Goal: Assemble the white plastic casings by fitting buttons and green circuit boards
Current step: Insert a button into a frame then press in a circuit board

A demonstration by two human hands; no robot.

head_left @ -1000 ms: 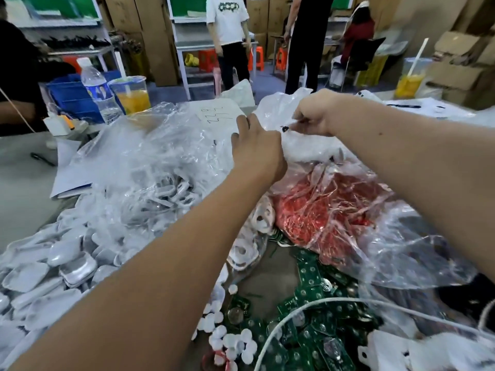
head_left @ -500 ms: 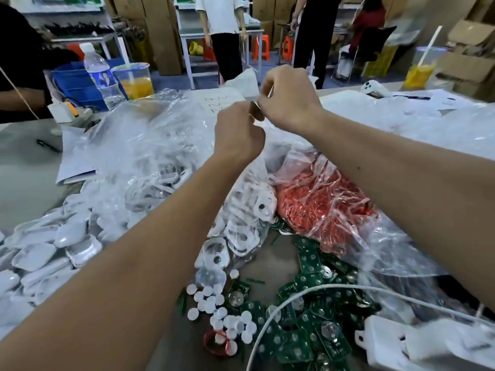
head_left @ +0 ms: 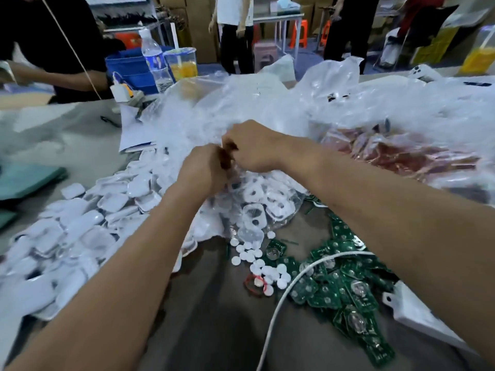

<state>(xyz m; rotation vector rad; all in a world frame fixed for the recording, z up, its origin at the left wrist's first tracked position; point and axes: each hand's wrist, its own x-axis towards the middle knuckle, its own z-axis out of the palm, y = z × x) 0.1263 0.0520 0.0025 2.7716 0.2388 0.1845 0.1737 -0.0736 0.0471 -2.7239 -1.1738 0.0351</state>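
My left hand (head_left: 205, 167) and my right hand (head_left: 253, 148) meet at the neck of a clear plastic bag (head_left: 257, 207) that holds white casing pieces with holes. Both hands pinch the bag's plastic; the frame is blurred there. A heap of white casing shells (head_left: 80, 231) spreads over the left of the table. Small round white buttons (head_left: 257, 261) lie loose in front of the bag. Green circuit boards (head_left: 345, 287) are piled at the lower right.
A bag of red parts (head_left: 401, 156) lies at the right under more clear plastic (head_left: 401, 108). A white cable (head_left: 289, 290) runs over the boards. A water bottle (head_left: 155, 62), a drink cup (head_left: 183, 64) and a blue crate (head_left: 128, 68) stand behind. People stand beyond the table.
Both hands have come down and toward me with the bag's neck, and now sit close together just above the casing pieces. The view has tilted downward.
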